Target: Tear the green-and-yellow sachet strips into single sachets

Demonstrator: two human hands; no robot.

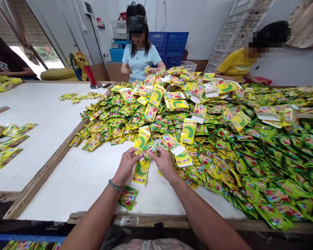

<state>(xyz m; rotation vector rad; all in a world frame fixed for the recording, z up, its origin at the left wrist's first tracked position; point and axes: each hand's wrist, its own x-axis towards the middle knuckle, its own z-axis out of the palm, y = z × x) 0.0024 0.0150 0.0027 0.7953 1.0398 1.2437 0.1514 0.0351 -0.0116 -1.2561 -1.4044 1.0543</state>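
My left hand (127, 164) and my right hand (163, 162) meet over the white table (80, 180), both pinching a small green and yellow sachet (147, 151). A yellow cardboard sleeve (140, 173) lies flat just under my hands. Another green sachet (128, 198) sits beneath my left forearm near the table's front edge. A green bead bracelet (115, 186) circles my left wrist.
A huge heap of green sachets (250, 152) and yellow sleeves (188, 131) covers the table's right and far side. Two people work at the far side, a third at the far left. A second white table (36, 114) at left holds a few sachets. Blue crates (169, 45) stand behind.
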